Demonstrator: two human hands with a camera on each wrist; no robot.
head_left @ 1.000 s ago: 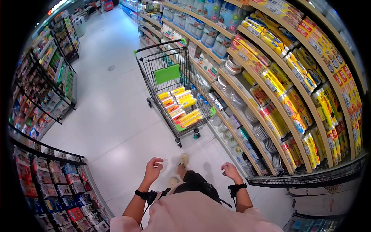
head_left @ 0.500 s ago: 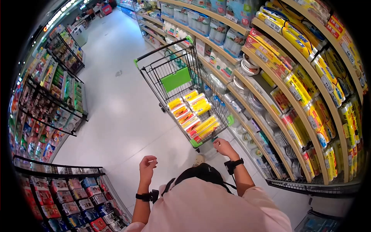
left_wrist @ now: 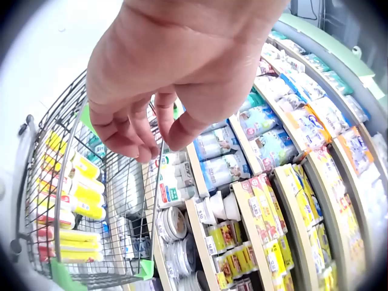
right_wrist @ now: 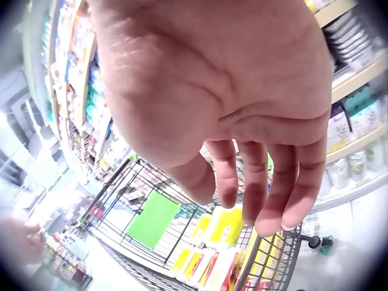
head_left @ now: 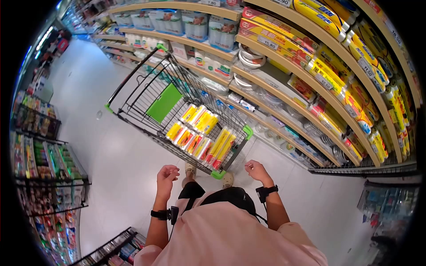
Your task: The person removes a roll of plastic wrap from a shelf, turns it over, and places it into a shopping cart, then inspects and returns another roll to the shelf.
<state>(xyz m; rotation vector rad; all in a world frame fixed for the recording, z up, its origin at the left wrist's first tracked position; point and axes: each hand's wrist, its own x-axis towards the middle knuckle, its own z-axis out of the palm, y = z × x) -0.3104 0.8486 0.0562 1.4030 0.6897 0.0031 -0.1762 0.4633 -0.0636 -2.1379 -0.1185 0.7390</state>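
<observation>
Both hands are held out before the body at the near end of a shopping cart [head_left: 165, 103], with nothing in them. The left hand [head_left: 167, 176] hangs with loosely bent fingers near the cart's near left side; in the left wrist view the thumb and fingers of that hand [left_wrist: 176, 79] droop above the cart and shelf. Off the cart's near right corner, the right hand [head_left: 258, 172] is relaxed, and its fingers [right_wrist: 254, 200] overlap the cart in the right wrist view. Inside the cart lie several yellow, white and red rolled packs [head_left: 202, 122] in rows.
A long shelf [head_left: 284, 84] runs along the right with boxed and rolled yellow packs, white bowls and bagged goods. Lower racks [head_left: 49, 195] stand on the left. White floor [head_left: 115, 186] lies between them, and a further rack [head_left: 390, 208] is at the right.
The person has stepped up closer to the cart, and the view has turned to the right. Both hands now stand nearer its near end, still with nothing in them.
</observation>
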